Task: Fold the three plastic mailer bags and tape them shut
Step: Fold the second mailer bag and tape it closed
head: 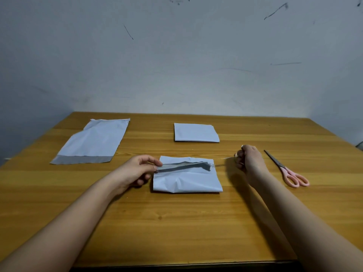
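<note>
Mid-bench, 2nd mailer [187, 177]: your left hand [137, 169] pinches flap, right hand [248, 159] pinches liner strip [227, 158]. Next: peel off, press flap.

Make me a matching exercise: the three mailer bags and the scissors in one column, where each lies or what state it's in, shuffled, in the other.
Things:
1. Near bag
2. Far middle bag
3. Far left bag
4. Scissors

States:
A. Lying flat, unfolded
B. Idle, right of the right hand
C. Folded, untouched
D. Folded, grey strip pinched by the left hand

Pairs: 1-D, 2-C, 3-A, 4-B
</note>
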A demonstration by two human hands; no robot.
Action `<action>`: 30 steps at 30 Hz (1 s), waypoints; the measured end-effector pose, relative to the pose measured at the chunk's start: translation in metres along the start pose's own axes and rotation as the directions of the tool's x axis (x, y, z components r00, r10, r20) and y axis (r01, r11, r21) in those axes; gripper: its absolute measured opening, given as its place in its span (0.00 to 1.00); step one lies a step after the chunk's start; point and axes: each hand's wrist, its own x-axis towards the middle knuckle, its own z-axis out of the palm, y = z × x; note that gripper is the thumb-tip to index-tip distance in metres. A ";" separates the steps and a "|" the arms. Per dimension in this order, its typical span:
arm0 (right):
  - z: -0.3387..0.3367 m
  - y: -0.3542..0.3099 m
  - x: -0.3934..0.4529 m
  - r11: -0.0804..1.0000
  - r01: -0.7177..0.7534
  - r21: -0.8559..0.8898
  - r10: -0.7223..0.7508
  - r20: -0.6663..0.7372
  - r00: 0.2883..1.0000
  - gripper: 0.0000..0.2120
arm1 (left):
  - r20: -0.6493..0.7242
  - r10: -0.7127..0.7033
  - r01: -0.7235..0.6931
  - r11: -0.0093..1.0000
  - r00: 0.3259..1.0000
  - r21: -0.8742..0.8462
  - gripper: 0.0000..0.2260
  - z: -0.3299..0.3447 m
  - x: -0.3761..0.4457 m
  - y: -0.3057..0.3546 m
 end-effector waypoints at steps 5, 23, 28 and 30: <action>-0.012 -0.007 0.010 0.995 0.011 -0.099 -0.022 -0.112 0.993 0.06 | 0.008 -0.017 0.017 1.000 1.000 -0.008 0.06 -0.001 0.002 -0.002; -0.009 -0.015 -0.008 0.952 0.205 -0.226 -0.177 0.137 0.975 0.10 | -0.001 -0.052 0.051 0.996 0.999 -0.067 0.06 0.004 0.000 0.003; 0.011 -0.011 -0.022 0.720 0.270 -0.640 -0.014 0.375 0.927 0.08 | 0.007 -0.061 0.061 0.997 0.998 -0.055 0.06 0.004 0.001 0.003; 0.014 -0.009 -0.021 0.737 0.189 -0.649 0.070 0.351 0.934 0.07 | 0.012 -0.069 0.070 0.997 0.998 -0.043 0.06 0.003 0.000 0.003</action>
